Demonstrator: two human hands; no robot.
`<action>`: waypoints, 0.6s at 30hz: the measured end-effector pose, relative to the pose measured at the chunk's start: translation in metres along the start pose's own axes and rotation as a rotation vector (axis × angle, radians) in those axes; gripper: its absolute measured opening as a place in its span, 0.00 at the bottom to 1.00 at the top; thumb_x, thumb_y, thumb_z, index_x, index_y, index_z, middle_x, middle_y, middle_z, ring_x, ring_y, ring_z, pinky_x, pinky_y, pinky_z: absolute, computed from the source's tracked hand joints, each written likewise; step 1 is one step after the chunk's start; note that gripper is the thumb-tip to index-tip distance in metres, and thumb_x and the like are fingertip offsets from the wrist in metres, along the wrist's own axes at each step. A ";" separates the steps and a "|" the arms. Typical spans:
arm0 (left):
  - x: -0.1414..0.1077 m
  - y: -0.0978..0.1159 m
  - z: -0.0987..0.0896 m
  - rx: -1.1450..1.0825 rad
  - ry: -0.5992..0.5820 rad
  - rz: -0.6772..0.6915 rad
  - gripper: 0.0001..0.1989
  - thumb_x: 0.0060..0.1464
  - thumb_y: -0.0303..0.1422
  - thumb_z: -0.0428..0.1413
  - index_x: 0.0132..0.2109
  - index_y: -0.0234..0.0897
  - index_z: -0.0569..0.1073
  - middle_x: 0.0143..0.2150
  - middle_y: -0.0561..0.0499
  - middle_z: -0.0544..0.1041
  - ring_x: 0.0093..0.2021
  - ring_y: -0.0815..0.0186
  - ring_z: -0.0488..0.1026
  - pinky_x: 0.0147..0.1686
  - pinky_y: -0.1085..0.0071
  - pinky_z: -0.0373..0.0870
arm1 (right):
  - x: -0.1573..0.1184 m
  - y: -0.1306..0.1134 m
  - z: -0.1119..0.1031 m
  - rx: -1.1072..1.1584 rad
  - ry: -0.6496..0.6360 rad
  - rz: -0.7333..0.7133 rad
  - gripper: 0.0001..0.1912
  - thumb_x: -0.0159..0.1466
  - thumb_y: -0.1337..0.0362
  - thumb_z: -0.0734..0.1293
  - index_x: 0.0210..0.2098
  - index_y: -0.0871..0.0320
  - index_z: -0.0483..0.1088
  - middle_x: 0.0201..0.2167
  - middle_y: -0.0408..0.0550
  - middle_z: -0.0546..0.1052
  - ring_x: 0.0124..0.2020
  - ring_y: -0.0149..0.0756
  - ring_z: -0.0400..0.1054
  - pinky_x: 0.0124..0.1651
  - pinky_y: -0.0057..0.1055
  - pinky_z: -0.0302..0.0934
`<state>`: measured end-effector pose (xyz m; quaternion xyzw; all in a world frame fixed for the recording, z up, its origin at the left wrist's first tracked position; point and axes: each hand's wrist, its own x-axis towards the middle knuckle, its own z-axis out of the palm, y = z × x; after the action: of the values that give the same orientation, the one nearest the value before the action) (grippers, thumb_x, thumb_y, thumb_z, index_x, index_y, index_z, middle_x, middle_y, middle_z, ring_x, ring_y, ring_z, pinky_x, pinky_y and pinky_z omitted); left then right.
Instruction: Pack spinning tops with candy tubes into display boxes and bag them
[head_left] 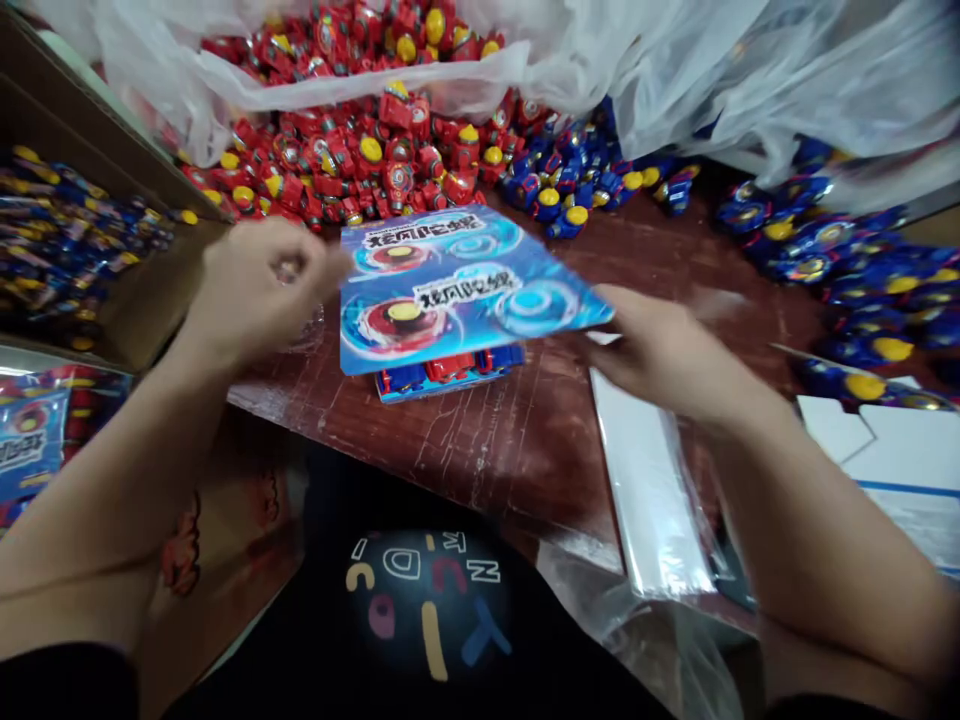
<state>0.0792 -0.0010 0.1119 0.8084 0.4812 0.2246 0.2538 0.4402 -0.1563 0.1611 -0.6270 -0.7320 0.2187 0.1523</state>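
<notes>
Blue cardboard (480, 300) (swirl-printed) slants over red and blue toys (450, 368)

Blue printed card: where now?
The blue printed card is central in the head view, partly covering some toys, its right corner in the right hand.

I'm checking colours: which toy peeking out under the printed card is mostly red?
The middle toy, below the printed card; the left toy and right toy are mostly blue.
</notes>
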 end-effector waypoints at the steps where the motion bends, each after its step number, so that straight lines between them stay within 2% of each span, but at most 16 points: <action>1: -0.023 0.000 0.004 -0.016 -0.091 -0.034 0.34 0.58 0.65 0.59 0.43 0.36 0.83 0.43 0.47 0.84 0.45 0.59 0.77 0.50 0.62 0.71 | -0.003 0.001 -0.007 0.159 0.047 0.117 0.27 0.74 0.41 0.64 0.53 0.58 0.78 0.46 0.57 0.83 0.42 0.44 0.80 0.39 0.41 0.75; 3: -0.054 0.002 0.009 -0.150 -0.343 -0.079 0.31 0.53 0.65 0.62 0.38 0.39 0.83 0.38 0.48 0.83 0.37 0.59 0.77 0.40 0.63 0.71 | -0.001 0.001 -0.014 0.405 0.013 0.316 0.38 0.72 0.31 0.59 0.47 0.60 0.80 0.39 0.58 0.84 0.34 0.41 0.79 0.29 0.36 0.70; 4: -0.060 0.004 0.010 -0.251 -0.423 -0.081 0.29 0.54 0.64 0.62 0.39 0.41 0.82 0.37 0.49 0.83 0.35 0.60 0.77 0.37 0.64 0.70 | 0.003 0.000 -0.016 0.464 -0.031 0.346 0.39 0.70 0.29 0.61 0.43 0.60 0.80 0.36 0.57 0.83 0.32 0.39 0.77 0.27 0.34 0.68; 5: -0.062 0.007 0.010 -0.329 -0.421 -0.061 0.27 0.56 0.62 0.63 0.40 0.41 0.82 0.37 0.50 0.83 0.34 0.61 0.77 0.37 0.64 0.71 | 0.009 -0.001 -0.015 0.487 -0.069 0.320 0.37 0.67 0.29 0.65 0.41 0.59 0.80 0.34 0.55 0.83 0.30 0.37 0.76 0.28 0.34 0.68; 6: -0.059 0.009 0.009 -0.350 -0.330 -0.016 0.26 0.58 0.60 0.63 0.42 0.40 0.81 0.38 0.50 0.83 0.35 0.61 0.76 0.39 0.64 0.72 | 0.016 0.000 -0.012 0.493 -0.085 0.259 0.32 0.63 0.32 0.72 0.40 0.58 0.79 0.33 0.52 0.82 0.31 0.36 0.75 0.31 0.34 0.69; 8: -0.048 0.008 0.011 -0.237 -0.032 0.109 0.23 0.61 0.56 0.65 0.42 0.39 0.79 0.39 0.50 0.82 0.39 0.61 0.74 0.48 0.60 0.72 | 0.031 0.006 -0.004 0.487 -0.042 0.128 0.25 0.57 0.43 0.81 0.42 0.55 0.77 0.37 0.49 0.83 0.36 0.38 0.75 0.40 0.36 0.72; 10: -0.040 0.002 0.018 -0.054 0.158 0.212 0.22 0.61 0.55 0.66 0.39 0.38 0.77 0.40 0.48 0.80 0.44 0.58 0.72 0.58 0.55 0.68 | 0.041 0.017 0.008 0.402 0.026 0.073 0.21 0.58 0.51 0.81 0.44 0.53 0.74 0.40 0.48 0.83 0.39 0.41 0.76 0.44 0.39 0.71; 13: -0.042 -0.014 0.039 0.068 0.213 0.245 0.21 0.63 0.53 0.65 0.37 0.40 0.76 0.39 0.47 0.78 0.51 0.51 0.71 0.62 0.49 0.64 | 0.049 0.034 0.028 0.062 0.094 0.087 0.13 0.61 0.59 0.78 0.41 0.55 0.74 0.36 0.47 0.82 0.36 0.42 0.75 0.41 0.39 0.67; 15: -0.050 -0.024 0.055 0.111 0.214 0.228 0.18 0.64 0.50 0.65 0.37 0.40 0.76 0.40 0.46 0.79 0.53 0.49 0.72 0.61 0.48 0.64 | 0.050 0.042 0.039 -0.125 0.110 0.103 0.12 0.62 0.60 0.77 0.42 0.55 0.74 0.36 0.47 0.82 0.36 0.43 0.75 0.40 0.37 0.64; 18: -0.061 -0.035 0.074 0.193 0.216 0.200 0.18 0.65 0.48 0.65 0.36 0.40 0.75 0.41 0.43 0.78 0.53 0.47 0.72 0.60 0.48 0.64 | 0.050 0.048 0.051 -0.289 0.134 0.084 0.13 0.64 0.59 0.75 0.45 0.55 0.74 0.41 0.48 0.83 0.41 0.45 0.76 0.39 0.35 0.61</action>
<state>0.0740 -0.0558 0.0261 0.8441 0.4422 0.2869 0.0981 0.4472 -0.1081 0.0909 -0.6857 -0.7171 0.0748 0.0997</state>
